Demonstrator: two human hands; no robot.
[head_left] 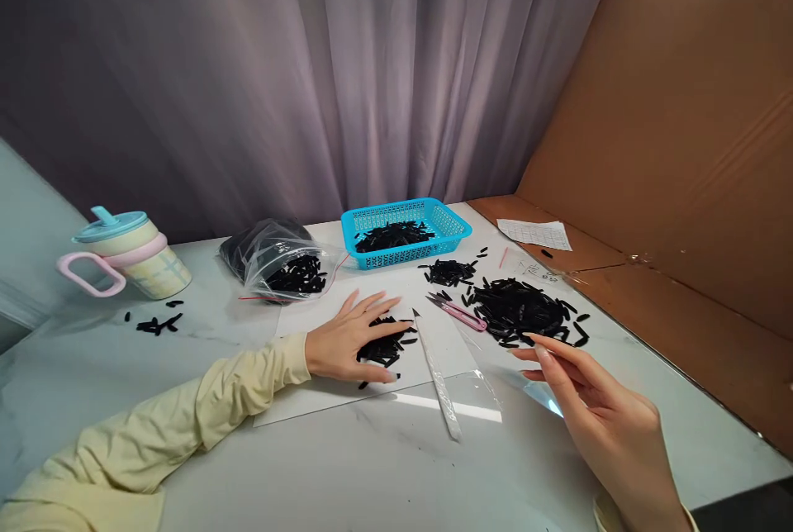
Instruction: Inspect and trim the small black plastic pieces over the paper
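My left hand lies with fingers spread over a small heap of thin black strips on a white sheet. Its palm and fingers hide part of that heap. At the right, my right hand has thumb and index finger pinched together, just in front of a larger pile of black strips. A dark tip shows at the pinch, but I cannot tell it from the pile behind. Between the hands lies a white craft knife with a pointed dark blade. Pink-handled scissors rest against the large pile.
A blue basket with black strips stands at the back. Left of it is a clear plastic bag of strips. A lidded cup stands far left. A smaller strip pile, a paper and a cardboard wall are at right.
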